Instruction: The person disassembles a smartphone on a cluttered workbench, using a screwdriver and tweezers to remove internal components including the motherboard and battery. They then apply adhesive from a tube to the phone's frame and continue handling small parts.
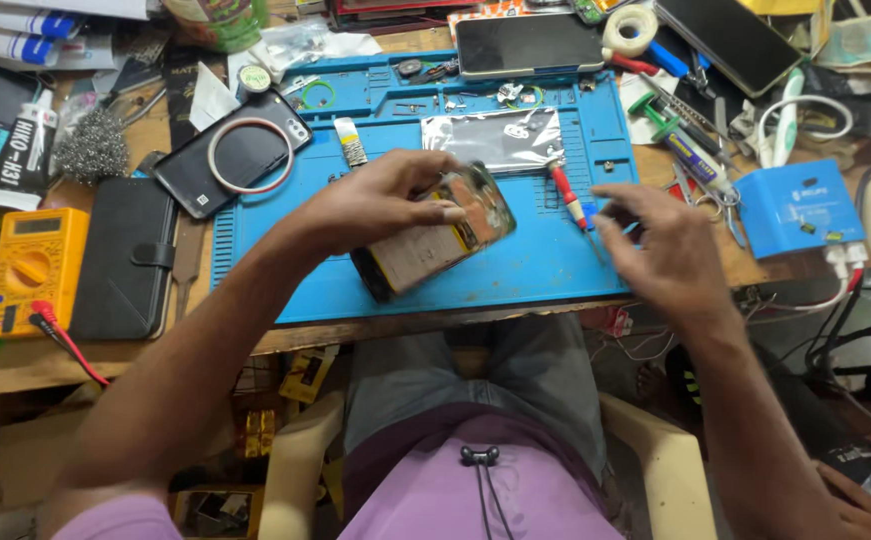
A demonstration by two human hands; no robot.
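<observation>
Your left hand (380,200) grips the opened smartphone (435,235) by its top edge, fingers curled over it, tilting it above the blue repair mat (285,270); its back is already off and the insides show. Your right hand (660,245) hovers half-open just right of the phone, holding nothing. Just beyond its fingertips lies the red-handled screwdriver (567,197), not picked up. Farther out past the left hand sits a removed black back cover (230,155); reassembly is not begun.
</observation>
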